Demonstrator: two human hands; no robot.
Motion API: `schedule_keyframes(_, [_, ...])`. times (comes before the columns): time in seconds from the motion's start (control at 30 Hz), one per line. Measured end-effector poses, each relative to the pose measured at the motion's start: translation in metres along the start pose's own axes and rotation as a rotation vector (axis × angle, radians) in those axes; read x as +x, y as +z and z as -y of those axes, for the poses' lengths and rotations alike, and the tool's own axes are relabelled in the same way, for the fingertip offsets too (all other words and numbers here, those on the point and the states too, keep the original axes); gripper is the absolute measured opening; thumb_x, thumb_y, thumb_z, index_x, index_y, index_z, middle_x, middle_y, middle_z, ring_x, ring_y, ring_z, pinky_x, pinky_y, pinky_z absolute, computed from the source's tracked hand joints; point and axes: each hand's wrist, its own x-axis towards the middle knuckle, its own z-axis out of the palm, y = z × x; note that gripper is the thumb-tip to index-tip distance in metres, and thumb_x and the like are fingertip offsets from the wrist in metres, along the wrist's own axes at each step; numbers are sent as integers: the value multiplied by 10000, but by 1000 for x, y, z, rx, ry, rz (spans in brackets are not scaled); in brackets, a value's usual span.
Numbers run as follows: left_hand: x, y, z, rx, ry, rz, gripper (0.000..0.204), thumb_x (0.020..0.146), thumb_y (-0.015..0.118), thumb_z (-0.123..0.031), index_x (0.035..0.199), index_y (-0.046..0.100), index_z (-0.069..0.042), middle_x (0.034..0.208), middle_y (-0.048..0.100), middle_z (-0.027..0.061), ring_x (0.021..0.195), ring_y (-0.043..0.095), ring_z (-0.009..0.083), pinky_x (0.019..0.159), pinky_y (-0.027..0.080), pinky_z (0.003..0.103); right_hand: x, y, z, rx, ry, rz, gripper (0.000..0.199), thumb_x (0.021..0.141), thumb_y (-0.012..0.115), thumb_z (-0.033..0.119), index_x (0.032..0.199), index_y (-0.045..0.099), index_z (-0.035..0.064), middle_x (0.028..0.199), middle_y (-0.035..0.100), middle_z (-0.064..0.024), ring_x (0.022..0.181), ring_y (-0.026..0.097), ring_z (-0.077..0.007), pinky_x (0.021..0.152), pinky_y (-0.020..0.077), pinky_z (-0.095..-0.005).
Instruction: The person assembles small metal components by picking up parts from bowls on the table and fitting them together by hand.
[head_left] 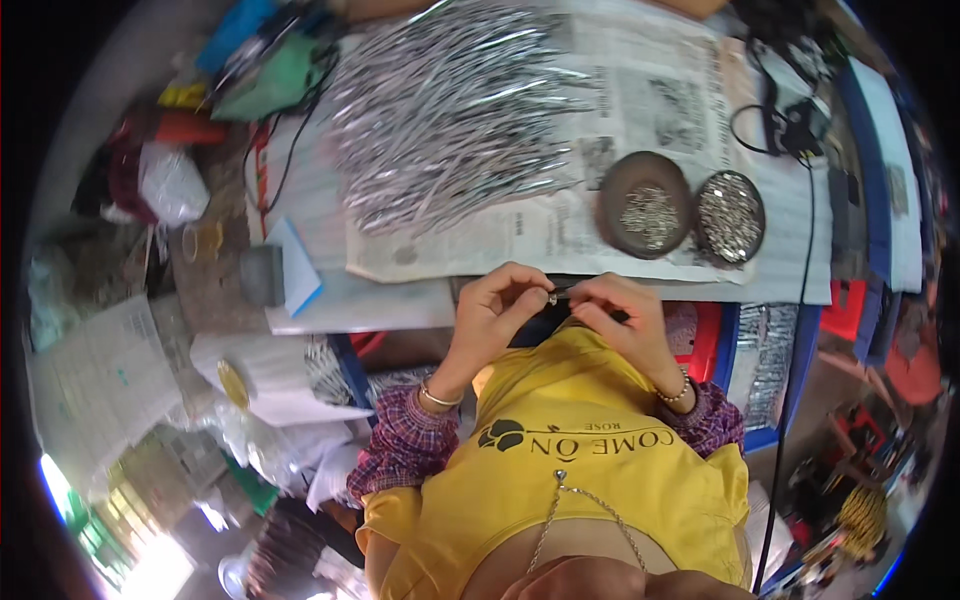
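Note:
Close to the front edge of the worktable, my left hand (503, 308) pinches a small shiny metal piece (553, 298) between thumb and forefinger. Right beside it, my right hand (630, 318) is also closed in a pinch, its fingertips meeting the same spot; their exact grip is too small to make out. Beyond the hands lies a wide heap of thin silvery strips (450, 120) on spread newspaper (540, 235). A brown round dish (618, 235) with small metal parts stands past my right hand. Next to it is a darker, fuller dish (757, 235) of shiny metal pieces.
A black cable (808, 220) runs down the table's right side. Under the table edge sit a red tray (708, 335) and a blue-edged tray of silvery strips (765, 350). A grey block (262, 275) and a blue-white card (295, 268) lie at left.

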Motion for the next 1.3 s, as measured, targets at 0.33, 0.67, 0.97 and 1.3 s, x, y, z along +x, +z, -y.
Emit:
schedule_keyframes(0.33, [23, 37, 8, -135, -176, 58, 126, 883, 548, -55, 995, 557, 3, 768, 565, 16, 635, 482, 48, 539, 366, 177, -4, -20, -7, -25, -74, -113, 155, 757, 676, 93, 885, 636, 16, 720, 583, -65, 563, 553, -126, 503, 426, -235])
schedule_keyframes(0.67, [26, 57, 12, 40, -113, 58, 168, 879, 552, -35, 1042, 545, 2, 867, 574, 16, 719, 512, 48, 575, 385, 169, -13, -31, -16, 131, -1, -159, 156, 763, 673, 76, 900, 642, 8, 749, 605, -66, 610, 578, -117, 532, 439, -235])
schedule_keyframes(0.97, [20, 61, 15, 373, 74, 128, 160, 846, 505, 50, 991, 570, 39, 942, 606, 93, 863, 576, 147, 781, 457, 240, -44, -70, -23, 381, 39, -247, 146, 819, 633, 88, 922, 634, -15, 850, 614, -41, 731, 561, -64, 579, 448, -196])
schedule_keyframes(1.3, [32, 64, 14, 601, 300, 319, 166, 709, 533, 122, 783, 635, 14, 827, 636, 107, 732, 596, 162, 633, 443, 222, -215, -228, -110, 464, 274, -1397, 196, 842, 597, 167, 960, 603, 11, 843, 628, -65, 750, 614, -145, 648, 491, -252])
